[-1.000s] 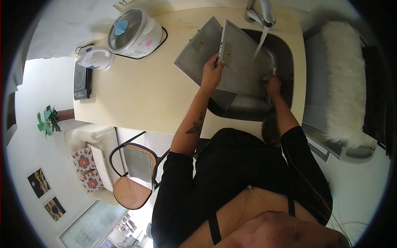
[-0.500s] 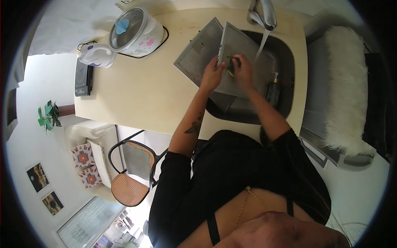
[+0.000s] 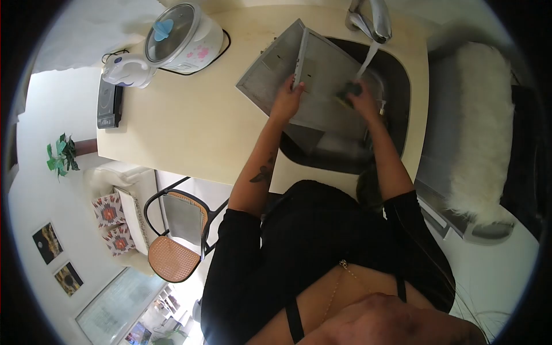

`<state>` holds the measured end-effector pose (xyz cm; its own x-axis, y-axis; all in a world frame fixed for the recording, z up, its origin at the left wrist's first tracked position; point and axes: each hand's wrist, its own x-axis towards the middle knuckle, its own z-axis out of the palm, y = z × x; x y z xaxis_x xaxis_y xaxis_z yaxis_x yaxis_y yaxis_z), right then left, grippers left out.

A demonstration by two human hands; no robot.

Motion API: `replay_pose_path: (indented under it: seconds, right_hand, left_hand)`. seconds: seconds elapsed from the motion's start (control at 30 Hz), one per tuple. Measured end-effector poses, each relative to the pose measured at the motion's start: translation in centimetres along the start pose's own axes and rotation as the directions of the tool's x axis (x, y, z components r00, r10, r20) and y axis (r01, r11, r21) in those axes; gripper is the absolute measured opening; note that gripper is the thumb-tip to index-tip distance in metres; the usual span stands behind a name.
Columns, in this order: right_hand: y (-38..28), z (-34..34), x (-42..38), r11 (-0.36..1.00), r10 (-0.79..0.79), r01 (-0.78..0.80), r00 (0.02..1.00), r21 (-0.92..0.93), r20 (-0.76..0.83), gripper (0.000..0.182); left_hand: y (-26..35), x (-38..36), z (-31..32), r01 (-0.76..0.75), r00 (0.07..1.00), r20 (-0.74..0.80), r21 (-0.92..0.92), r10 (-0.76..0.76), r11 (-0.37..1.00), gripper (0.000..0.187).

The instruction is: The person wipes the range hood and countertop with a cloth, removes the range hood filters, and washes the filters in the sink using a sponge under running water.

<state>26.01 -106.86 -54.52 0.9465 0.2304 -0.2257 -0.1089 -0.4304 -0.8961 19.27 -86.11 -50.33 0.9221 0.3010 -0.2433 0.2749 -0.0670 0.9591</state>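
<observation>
A flat grey metal panel with a raised rim (image 3: 325, 66), like a range hood filter, leans over the sink (image 3: 398, 132). My left hand (image 3: 286, 101) is closed on its left edge, thumb on the near side. A dark green scrub sponge with some yellow (image 3: 346, 95), blurred by motion, is in my right hand (image 3: 365, 102), against or just above the panel's right part. Water (image 3: 368, 58) runs from the faucet (image 3: 376, 22) into the sink beside the panel. A second similar panel (image 3: 267, 75) lies on the counter, partly behind the first.
On the cream counter (image 3: 178, 121) stand a white slow cooker with pink flowers (image 3: 192, 49), a white hand mixer (image 3: 127, 70) and a black hot plate (image 3: 108, 103). A pump bottle (image 3: 382, 108) is partly hidden by my right arm. A chair (image 3: 175, 259) stands below the counter.
My right hand has moved right with the sponge, from near the panel's left edge towards the running water. My left hand still grips the edge. The camera view has shifted slightly.
</observation>
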Motion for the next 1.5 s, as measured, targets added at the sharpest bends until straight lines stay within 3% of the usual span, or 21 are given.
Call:
replay_pose_path:
  seconds: [0.03,0.07,0.13,0.17,0.23,0.27,0.33,0.37,0.43,0.53,0.6,0.7,0.77,0.87,0.97,1.07,1.2,1.27,1.33,1.4,1.5]
  right_hand:
    - [-0.8,0.9,-0.7,0.979,-0.161,0.154,0.986,0.130,0.045,0.041]
    - [0.3,1.3,-0.9,0.980,-0.154,0.148,0.987,0.133,0.038,0.041]
    - [4.0,3.5,-1.5,0.972,-0.196,0.223,0.943,-0.073,0.267,0.041]
    - [6.0,3.4,-1.6,0.973,-0.192,0.218,0.945,-0.074,0.264,0.041]
    - [10.3,1.1,-0.6,0.951,0.107,-0.008,0.946,-0.310,0.305,0.049]
    - [11.8,0.2,-0.5,0.950,0.112,-0.010,0.944,-0.312,0.310,0.049]
    - [14.2,-1.2,-0.1,0.743,0.139,0.112,0.939,-0.660,0.316,0.044]
    - [15.4,-1.0,0.4,0.742,0.137,0.115,0.939,-0.661,0.316,0.044]
    - [16.7,-0.2,1.8,0.508,0.097,0.066,0.986,-0.859,0.133,0.038]
    - [10.9,-0.2,2.7,0.646,0.015,0.054,0.996,-0.762,0.084,0.033]
    - [1.4,0.0,2.3,0.940,0.036,0.027,0.984,-0.341,0.177,0.031]
    - [-4.5,4.9,1.2,0.911,-0.361,0.357,0.932,-0.206,0.015,0.029]
    - [-5.7,6.7,1.3,0.899,-0.430,0.419,0.899,-0.125,-0.077,0.028]
    - [-3.9,8.1,2.2,0.838,-0.527,0.454,0.817,-0.301,-0.233,0.025]
    - [6.1,7.1,4.5,0.929,-0.200,0.089,0.937,-0.360,-0.285,0.028]
    - [9.4,2.5,4.3,0.735,0.138,-0.262,0.961,-0.625,-0.241,0.032]
    - [7.4,-1.9,4.1,0.674,0.164,-0.275,0.961,-0.685,-0.225,0.032]
    - [4.0,-0.5,4.6,0.954,-0.075,0.010,0.976,-0.300,-0.206,0.029]
    - [0.6,3.6,5.5,0.941,-0.313,0.246,0.893,-0.232,-0.324,0.032]
    - [-3.7,5.1,5.4,0.848,-0.520,0.450,0.808,-0.279,-0.277,0.036]
    - [-0.4,5.1,7.4,0.874,-0.487,0.452,0.817,-0.180,-0.309,0.031]
  left_hand:
    - [-0.1,-0.1,-0.1,0.009,1.000,0.010,0.004,-0.009,1.000,0.037]
    - [0.1,0.0,-0.2,-0.014,1.000,0.027,0.021,0.013,1.000,0.038]
    - [-0.2,0.1,-0.8,-0.032,0.998,0.049,0.038,0.031,0.999,0.038]
    - [-0.8,0.2,-1.2,0.006,0.998,0.064,0.007,-0.006,1.000,0.040]
    - [-0.7,0.3,-1.2,0.039,0.997,0.071,-0.031,-0.037,0.999,0.042]
    - [0.0,-0.2,-1.2,0.028,0.999,0.037,-0.011,-0.028,1.000,0.040]
    - [0.1,-0.7,-1.1,0.024,1.000,0.000,0.005,-0.024,1.000,0.038]
    - [0.2,-0.5,-1.2,0.032,0.999,0.031,0.042,-0.033,0.999,0.039]
    - [0.4,0.2,-1.5,0.032,0.998,0.047,0.078,-0.036,0.996,0.039]
    - [-0.5,0.2,-1.5,-0.021,0.999,0.029,0.044,0.020,0.999,0.039]
    - [-0.5,0.3,-1.1,-0.045,0.999,-0.027,0.071,0.047,0.996,0.041]
    - [0.1,0.2,-0.8,0.003,1.000,-0.013,0.013,-0.002,1.000,0.041]
    - [-0.3,0.3,-1.1,-0.014,1.000,0.005,0.082,0.013,0.997,0.041]
    - [-0.9,-0.3,-1.5,-0.003,1.000,0.004,0.174,0.003,0.985,0.042]
    - [1.1,-2.6,-1.0,0.028,0.998,-0.056,0.218,-0.016,0.975,0.042]
    - [0.9,-2.7,-1.0,0.055,0.997,-0.057,0.187,-0.045,0.981,0.043]
    - [0.2,-2.0,-1.2,0.028,1.000,-0.002,0.171,-0.028,0.985,0.043]
    - [0.5,-1.9,-0.9,0.039,0.999,-0.024,0.169,-0.036,0.985,0.044]
    - [1.5,-2.2,-0.6,0.058,0.998,-0.035,0.174,-0.052,0.983,0.044]
    - [2.7,-2.4,-0.5,0.048,0.999,-0.022,0.224,-0.044,0.973,0.045]
    - [2.0,-2.6,-1.0,-0.016,0.999,-0.033,0.245,0.025,0.969,0.045]
